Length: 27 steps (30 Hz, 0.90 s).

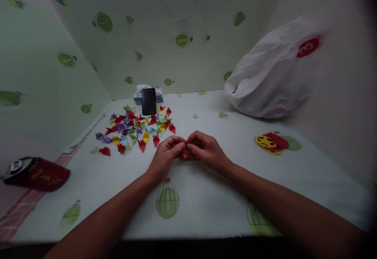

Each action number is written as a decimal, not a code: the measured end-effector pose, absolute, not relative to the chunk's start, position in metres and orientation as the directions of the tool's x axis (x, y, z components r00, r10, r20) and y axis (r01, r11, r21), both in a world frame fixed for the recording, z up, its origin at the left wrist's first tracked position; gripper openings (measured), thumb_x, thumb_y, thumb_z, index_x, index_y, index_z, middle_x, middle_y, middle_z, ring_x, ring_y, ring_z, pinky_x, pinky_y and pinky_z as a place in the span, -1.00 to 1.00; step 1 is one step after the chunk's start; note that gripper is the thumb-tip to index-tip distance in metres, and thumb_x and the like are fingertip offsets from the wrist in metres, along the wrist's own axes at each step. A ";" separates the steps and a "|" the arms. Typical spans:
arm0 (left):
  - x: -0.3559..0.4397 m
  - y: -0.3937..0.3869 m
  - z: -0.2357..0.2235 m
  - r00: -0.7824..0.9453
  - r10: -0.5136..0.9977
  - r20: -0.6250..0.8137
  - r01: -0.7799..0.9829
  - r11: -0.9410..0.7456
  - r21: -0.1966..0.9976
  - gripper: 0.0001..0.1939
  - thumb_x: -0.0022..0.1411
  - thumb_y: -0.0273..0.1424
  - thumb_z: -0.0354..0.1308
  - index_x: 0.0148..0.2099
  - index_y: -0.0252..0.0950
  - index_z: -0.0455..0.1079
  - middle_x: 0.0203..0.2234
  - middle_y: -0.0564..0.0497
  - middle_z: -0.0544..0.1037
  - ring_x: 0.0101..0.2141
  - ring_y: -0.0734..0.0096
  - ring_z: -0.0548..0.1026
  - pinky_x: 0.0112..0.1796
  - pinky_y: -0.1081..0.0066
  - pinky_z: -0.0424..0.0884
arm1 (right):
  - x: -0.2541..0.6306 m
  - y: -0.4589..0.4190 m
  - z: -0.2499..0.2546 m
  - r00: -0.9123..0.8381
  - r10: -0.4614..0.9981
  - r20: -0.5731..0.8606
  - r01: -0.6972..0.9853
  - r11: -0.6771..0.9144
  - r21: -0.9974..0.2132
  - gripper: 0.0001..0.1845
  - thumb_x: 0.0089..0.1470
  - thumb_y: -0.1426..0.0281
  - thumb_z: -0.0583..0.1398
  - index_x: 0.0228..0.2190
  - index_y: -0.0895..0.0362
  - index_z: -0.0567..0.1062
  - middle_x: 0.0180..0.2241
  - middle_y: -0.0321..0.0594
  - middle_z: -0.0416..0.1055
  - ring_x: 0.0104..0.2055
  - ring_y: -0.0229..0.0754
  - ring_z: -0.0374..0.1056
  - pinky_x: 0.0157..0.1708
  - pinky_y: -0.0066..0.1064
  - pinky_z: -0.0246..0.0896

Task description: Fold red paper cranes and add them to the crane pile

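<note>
My left hand (166, 153) and my right hand (204, 149) meet at the middle of the table, fingers curled and pinched together on a small red paper piece (184, 152). Most of that piece is hidden between the fingertips. Behind and to the left of my hands lies a spread of several small folded paper pieces (137, 127) in red, purple, yellow, green and blue.
A black phone (149, 101) leans on a tissue pack (139, 93) at the back. A white plastic bag (272, 74) sits back right. Flat red and yellow papers (271, 142) lie at the right. A dark red can (37, 174) lies at the left edge. The tablecloth (206, 196) shows green balloon prints.
</note>
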State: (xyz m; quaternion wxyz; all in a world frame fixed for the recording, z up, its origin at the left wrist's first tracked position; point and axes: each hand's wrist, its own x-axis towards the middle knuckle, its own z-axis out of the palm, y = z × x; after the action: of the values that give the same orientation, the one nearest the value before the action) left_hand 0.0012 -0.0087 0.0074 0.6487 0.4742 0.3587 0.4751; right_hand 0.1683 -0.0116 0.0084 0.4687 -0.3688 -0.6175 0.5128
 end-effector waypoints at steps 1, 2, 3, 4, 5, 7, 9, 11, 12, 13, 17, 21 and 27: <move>0.001 -0.009 0.007 0.288 0.957 -0.012 -0.271 0.094 0.958 -0.77 0.15 -0.29 0.35 -0.24 -0.33 0.46 -0.52 0.08 0.52 -0.51 0.53 0.46 -0.38 0.47 0.41 | 0.168 -0.012 0.008 -0.297 0.933 0.205 -0.032 0.205 -0.978 -0.87 0.10 0.33 0.25 -0.38 0.09 0.39 -0.53 -0.29 0.49 -0.52 -0.27 0.39 -0.51 -0.43 0.26; 0.001 -0.008 0.007 0.287 0.958 -0.010 -0.265 0.089 0.960 -0.77 0.15 -0.28 0.35 -0.26 -0.34 0.46 -0.52 0.07 0.52 -0.51 0.52 0.46 -0.38 0.46 0.41 | 0.168 -0.012 0.008 -0.305 0.929 0.210 -0.041 0.207 -0.977 -0.86 0.11 0.32 0.25 -0.39 0.09 0.39 -0.52 -0.29 0.50 -0.51 -0.27 0.40 -0.51 -0.42 0.27; 0.001 -0.008 0.007 0.286 0.958 -0.007 -0.260 0.084 0.962 -0.76 0.15 -0.27 0.35 -0.27 -0.34 0.46 -0.52 0.07 0.53 -0.50 0.52 0.46 -0.37 0.45 0.42 | 0.168 -0.011 0.008 -0.312 0.926 0.212 -0.052 0.206 -0.977 -0.86 0.11 0.32 0.25 -0.39 0.09 0.40 -0.51 -0.28 0.51 -0.50 -0.26 0.41 -0.50 -0.42 0.28; 0.001 -0.008 0.007 0.285 0.958 -0.002 -0.255 0.078 0.964 -0.76 0.16 -0.26 0.35 -0.28 -0.34 0.46 -0.52 0.06 0.53 -0.50 0.51 0.47 -0.36 0.45 0.42 | 0.168 -0.011 0.007 -0.316 0.925 0.212 -0.061 0.203 -0.977 -0.86 0.11 0.32 0.25 -0.39 0.09 0.40 -0.50 -0.28 0.52 -0.50 -0.27 0.41 -0.50 -0.42 0.28; 0.001 -0.008 0.007 0.286 0.958 0.005 -0.247 0.068 0.967 -0.76 0.16 -0.26 0.35 -0.29 -0.34 0.46 -0.52 0.06 0.53 -0.49 0.50 0.47 -0.36 0.44 0.42 | 0.168 -0.011 0.007 -0.316 0.926 0.208 -0.070 0.196 -0.978 -0.86 0.10 0.32 0.26 -0.40 0.09 0.40 -0.50 -0.28 0.51 -0.50 -0.27 0.41 -0.49 -0.43 0.29; 0.001 -0.007 0.008 0.281 0.959 0.025 -0.230 0.042 0.972 -0.76 0.15 -0.27 0.35 -0.29 -0.34 0.46 -0.52 0.05 0.53 -0.48 0.49 0.48 -0.36 0.44 0.41 | 0.168 -0.010 0.007 -0.317 0.929 0.192 -0.093 0.171 -0.981 -0.86 0.11 0.32 0.26 -0.40 0.10 0.40 -0.50 -0.29 0.51 -0.51 -0.28 0.41 -0.50 -0.43 0.28; 0.000 -0.008 0.009 0.271 0.962 0.041 -0.218 0.020 0.976 -0.76 0.14 -0.28 0.36 -0.29 -0.34 0.46 -0.51 0.05 0.54 -0.48 0.48 0.48 -0.36 0.44 0.41 | 0.168 -0.010 0.007 -0.323 0.930 0.175 -0.117 0.144 -0.983 -0.85 0.11 0.31 0.26 -0.39 0.10 0.40 -0.51 -0.30 0.50 -0.51 -0.29 0.40 -0.50 -0.43 0.28; 0.000 -0.008 0.009 0.263 0.964 0.047 -0.215 0.011 0.977 -0.77 0.14 -0.29 0.36 -0.27 -0.34 0.46 -0.50 0.05 0.54 -0.47 0.48 0.48 -0.35 0.44 0.41 | 0.168 -0.010 0.007 -0.320 0.933 0.166 -0.127 0.131 -0.983 -0.84 0.11 0.30 0.26 -0.39 0.10 0.40 -0.51 -0.30 0.50 -0.52 -0.28 0.40 -0.51 -0.43 0.28; 0.000 -0.008 0.008 0.262 0.964 0.047 -0.214 0.011 0.977 -0.77 0.15 -0.29 0.35 -0.26 -0.34 0.46 -0.49 0.05 0.54 -0.46 0.48 0.48 -0.35 0.44 0.42 | 0.168 -0.010 0.007 -0.318 0.934 0.163 -0.124 0.129 -0.984 -0.84 0.11 0.30 0.26 -0.38 0.10 0.39 -0.51 -0.30 0.50 -0.52 -0.28 0.40 -0.51 -0.43 0.28; 0.000 -0.009 0.008 0.262 0.964 0.045 -0.211 0.012 0.977 -0.77 0.16 -0.28 0.34 -0.25 -0.34 0.46 -0.49 0.06 0.54 -0.47 0.49 0.48 -0.36 0.45 0.42 | 0.168 -0.011 0.007 -0.316 0.935 0.160 -0.114 0.130 -0.985 -0.84 0.12 0.30 0.25 -0.38 0.10 0.39 -0.50 -0.29 0.50 -0.52 -0.28 0.40 -0.51 -0.44 0.28; 0.000 -0.009 0.008 0.254 0.967 0.008 -0.190 0.042 0.981 -0.75 0.18 -0.25 0.32 -0.23 -0.32 0.44 -0.54 0.10 0.49 -0.54 0.54 0.42 -0.51 0.52 0.31 | 0.168 -0.011 0.006 -0.290 0.935 0.203 0.005 0.214 -0.977 -0.88 0.12 0.33 0.22 -0.38 0.10 0.40 -0.51 -0.29 0.48 -0.52 -0.29 0.36 -0.51 -0.45 0.26; 0.002 -0.010 0.011 0.249 0.967 -0.046 -0.226 0.104 0.969 -0.72 0.11 -0.26 0.37 -0.24 -0.31 0.41 -0.55 0.12 0.47 -0.60 0.60 0.37 -0.60 0.57 0.18 | 0.168 -0.011 0.004 -0.265 0.926 0.268 0.095 0.302 -0.949 -0.91 0.12 0.34 0.21 -0.38 0.10 0.41 -0.52 -0.29 0.44 -0.52 -0.28 0.32 -0.51 -0.44 0.25; 0.002 -0.012 0.012 0.231 0.973 -0.031 -0.258 0.092 0.962 -0.70 0.06 -0.28 0.40 -0.24 -0.29 0.42 -0.56 0.13 0.47 -0.58 0.58 0.39 -0.58 0.57 0.23 | 0.167 -0.010 0.004 -0.301 0.935 0.187 -0.051 0.180 -0.982 -0.86 0.13 0.31 0.24 -0.36 0.10 0.40 -0.52 -0.30 0.48 -0.53 -0.29 0.36 -0.50 -0.44 0.27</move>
State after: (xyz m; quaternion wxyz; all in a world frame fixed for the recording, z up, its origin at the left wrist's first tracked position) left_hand 0.0017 -0.0115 0.0123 0.6313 0.4657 0.3838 0.4872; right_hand 0.1665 -0.0102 0.0040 0.4671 -0.3627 -0.6099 0.5276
